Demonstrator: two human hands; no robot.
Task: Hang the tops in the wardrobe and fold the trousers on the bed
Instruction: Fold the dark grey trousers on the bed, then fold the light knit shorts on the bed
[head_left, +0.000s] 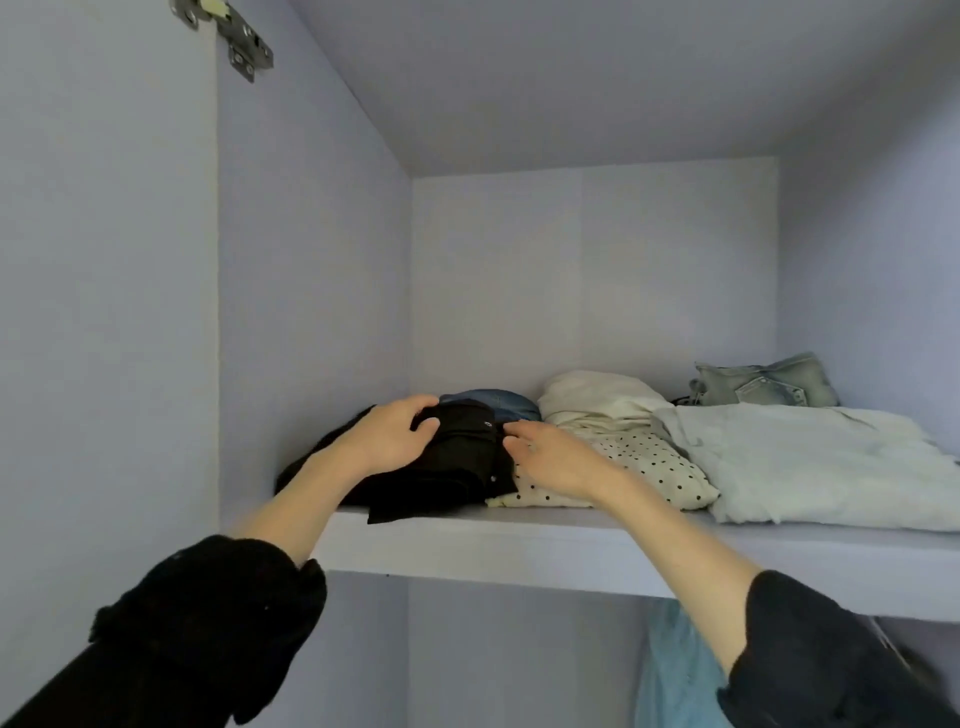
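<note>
Your left hand (387, 439) curls round the folded black trousers (447, 467) on the wardrobe shelf (519, 551); your right hand (556, 457) touches their right edge, fingers loosely bent. Polka-dot fabric (649, 467), cream bundle (597, 400), pale sheet (810, 462) crowd right; blue garment (498, 402) behind.

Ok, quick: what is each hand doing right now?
Left hand: grips the folded black garment on the shelf.
Right hand: fingers relaxed, touching the garment's right edge, holding nothing.
</note>
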